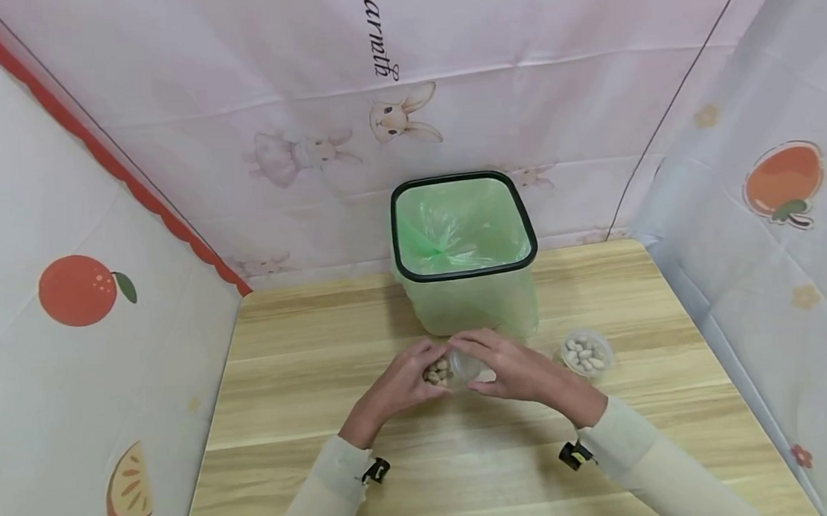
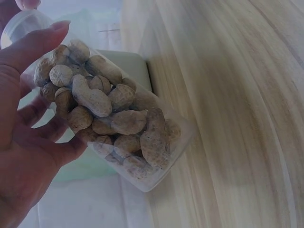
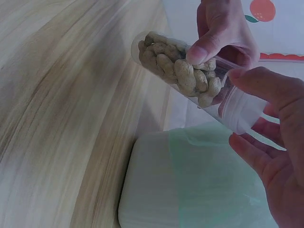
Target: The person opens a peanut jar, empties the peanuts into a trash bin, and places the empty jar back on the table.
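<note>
A clear plastic jar of unshelled peanuts (image 2: 102,102) is held tilted above the table, its lid end raised. My left hand (image 1: 403,381) grips the jar near its upper end, thumb on one side and fingers on the other. My right hand (image 1: 515,367) holds the translucent lid (image 3: 243,111) at that end between thumb and fingers. Whether the lid is loose on the rim, I cannot tell. In the right wrist view, the left thumb presses the jar's side just below the lid.
Behind the hands stands a bin (image 1: 467,306) with a black rim and a green liner bag. To the right of the right hand, a round clear container (image 1: 586,352) of pale oval pieces sits on the wood-grain table (image 1: 289,417). Printed cloth walls (image 1: 300,209) enclose the table's back and sides.
</note>
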`<state>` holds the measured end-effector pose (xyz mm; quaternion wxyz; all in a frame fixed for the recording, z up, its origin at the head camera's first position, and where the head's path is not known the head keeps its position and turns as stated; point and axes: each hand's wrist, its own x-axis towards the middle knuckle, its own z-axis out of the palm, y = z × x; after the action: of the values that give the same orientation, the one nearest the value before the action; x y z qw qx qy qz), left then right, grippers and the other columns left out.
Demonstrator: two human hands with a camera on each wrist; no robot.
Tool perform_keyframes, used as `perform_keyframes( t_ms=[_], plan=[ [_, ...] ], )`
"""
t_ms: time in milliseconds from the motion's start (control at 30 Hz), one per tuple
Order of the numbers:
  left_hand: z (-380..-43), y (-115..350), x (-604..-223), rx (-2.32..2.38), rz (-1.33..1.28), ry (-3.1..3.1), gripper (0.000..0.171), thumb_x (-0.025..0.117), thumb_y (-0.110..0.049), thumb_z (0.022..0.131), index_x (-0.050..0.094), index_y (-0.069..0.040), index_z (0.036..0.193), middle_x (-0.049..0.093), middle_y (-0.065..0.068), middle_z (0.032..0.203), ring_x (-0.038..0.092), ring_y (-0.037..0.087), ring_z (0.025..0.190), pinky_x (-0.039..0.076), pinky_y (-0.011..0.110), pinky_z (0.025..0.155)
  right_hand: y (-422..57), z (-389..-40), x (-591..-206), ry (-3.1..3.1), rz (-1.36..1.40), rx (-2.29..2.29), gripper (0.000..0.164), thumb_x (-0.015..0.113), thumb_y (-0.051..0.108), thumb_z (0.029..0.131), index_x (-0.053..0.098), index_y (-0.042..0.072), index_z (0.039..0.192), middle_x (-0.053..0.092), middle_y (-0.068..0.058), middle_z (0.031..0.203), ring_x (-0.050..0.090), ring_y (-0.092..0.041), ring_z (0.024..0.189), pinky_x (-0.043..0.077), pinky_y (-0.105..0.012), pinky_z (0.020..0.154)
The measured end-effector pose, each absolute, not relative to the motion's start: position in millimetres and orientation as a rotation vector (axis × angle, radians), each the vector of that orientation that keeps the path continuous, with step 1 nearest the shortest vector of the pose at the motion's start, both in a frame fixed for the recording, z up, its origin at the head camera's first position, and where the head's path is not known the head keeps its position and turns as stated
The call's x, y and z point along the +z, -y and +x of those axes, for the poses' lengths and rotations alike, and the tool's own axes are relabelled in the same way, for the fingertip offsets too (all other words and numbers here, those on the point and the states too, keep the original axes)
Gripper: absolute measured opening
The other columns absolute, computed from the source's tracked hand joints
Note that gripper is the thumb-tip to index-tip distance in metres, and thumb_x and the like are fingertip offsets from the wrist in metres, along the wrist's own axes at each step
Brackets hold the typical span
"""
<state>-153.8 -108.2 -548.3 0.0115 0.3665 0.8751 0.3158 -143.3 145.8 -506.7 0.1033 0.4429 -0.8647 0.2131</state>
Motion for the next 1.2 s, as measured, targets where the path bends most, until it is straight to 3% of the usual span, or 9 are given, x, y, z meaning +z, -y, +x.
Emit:
perform_keyframes(
  t_ms=[233, 467, 600, 833, 1200],
  plan=[
    [-157, 104, -549, 1.003, 1.151, -2.801, 0.065, 0.094, -0.021, 0.076, 0.068, -0.008, 0.134, 0.068, 0.007, 0.111, 0.063, 0.014, 0.095, 0.056, 0.027, 0.082, -144, -145, -503, 2.702, 1.055, 0.813, 0.084, 0.090, 0.038, 0.080, 0.054, 0.001, 0.147, 0.062, -0.017, 0.141, 0.062, -0.031, 0.129, 0.057, -0.044, 0.103],
    [-156, 101, -548, 1.007, 1.122, -2.882, 0.062, 0.093, -0.022, 0.077, 0.069, -0.007, 0.132, 0.066, 0.007, 0.113, 0.061, 0.016, 0.099, 0.056, 0.028, 0.081, -131, -144, -494, 2.958, 0.692, 1.209, 0.075, 0.086, 0.039, 0.084, 0.060, -0.001, 0.140, 0.068, -0.018, 0.127, 0.071, -0.025, 0.101, 0.063, -0.039, 0.082],
    [-156, 101, -547, 0.979, 1.119, -2.926, 0.062, 0.093, -0.022, 0.077, 0.069, -0.006, 0.132, 0.066, 0.006, 0.113, 0.061, 0.017, 0.100, 0.056, 0.028, 0.081, -124, -145, -492, 2.975, 0.553, 1.292, 0.067, 0.088, 0.038, 0.082, 0.066, 0.001, 0.134, 0.070, -0.016, 0.122, 0.071, -0.024, 0.099, 0.061, -0.033, 0.077],
    [-156, 100, -547, 0.954, 1.139, -2.979, 0.063, 0.095, -0.024, 0.074, 0.070, -0.008, 0.130, 0.067, 0.005, 0.112, 0.061, 0.018, 0.099, 0.057, 0.030, 0.081, -118, -147, -491, 2.945, 0.497, 1.235, 0.058, 0.090, 0.031, 0.079, 0.071, 0.000, 0.124, 0.073, -0.016, 0.116, 0.070, -0.021, 0.092, 0.056, -0.025, 0.069],
    [-154, 97, -551, 1.049, 1.108, -2.941, 0.074, 0.095, -0.028, 0.074, 0.065, -0.008, 0.138, 0.069, 0.007, 0.124, 0.065, 0.021, 0.111, 0.060, 0.034, 0.091, -122, -146, -489, 2.882, 0.477, 1.327, 0.049, 0.091, 0.024, 0.076, 0.074, 0.001, 0.116, 0.076, -0.015, 0.108, 0.070, -0.019, 0.087, 0.055, -0.024, 0.066]
  ],
)
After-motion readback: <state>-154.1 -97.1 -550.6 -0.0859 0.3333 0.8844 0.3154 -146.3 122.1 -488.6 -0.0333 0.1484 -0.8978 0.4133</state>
